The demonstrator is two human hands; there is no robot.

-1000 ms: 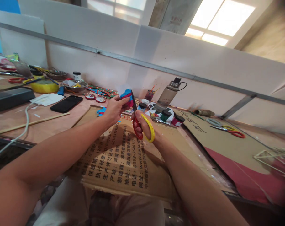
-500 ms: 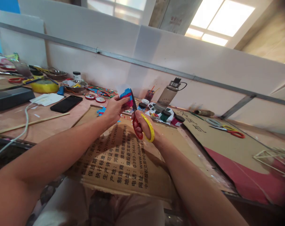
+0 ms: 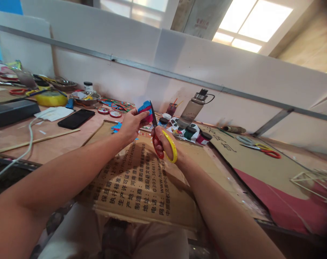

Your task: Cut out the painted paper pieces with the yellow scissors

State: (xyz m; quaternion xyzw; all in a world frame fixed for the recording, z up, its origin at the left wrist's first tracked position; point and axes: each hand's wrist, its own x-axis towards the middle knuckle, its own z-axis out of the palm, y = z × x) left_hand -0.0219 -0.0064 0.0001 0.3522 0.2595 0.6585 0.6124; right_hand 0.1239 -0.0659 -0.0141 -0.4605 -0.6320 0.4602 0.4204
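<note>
Between the fingers of my left hand [image 3: 133, 124] is a small blue and magenta piece [image 3: 145, 109], thin like paper or cloth; I cannot tell which. My right hand [image 3: 163, 140] grips a pair of scissors [image 3: 170, 147] with one yellow and one red handle. Their dark blades point up and lie against the right edge of the piece. Both hands are above a printed cardboard sheet [image 3: 131, 194]. Blue scraps [image 3: 116, 127] lie on the cardboard's far edge, just left of my left hand.
A grey water bottle [image 3: 191, 109], a green paint jar [image 3: 189, 133] and a magenta paint jar [image 3: 204, 138] stand behind the cardboard. Left lie a black phone [image 3: 76, 119] and a yellow tape roll [image 3: 51, 98]. Other scissors [image 3: 263, 149] and a stick frame [image 3: 314, 181] are at right.
</note>
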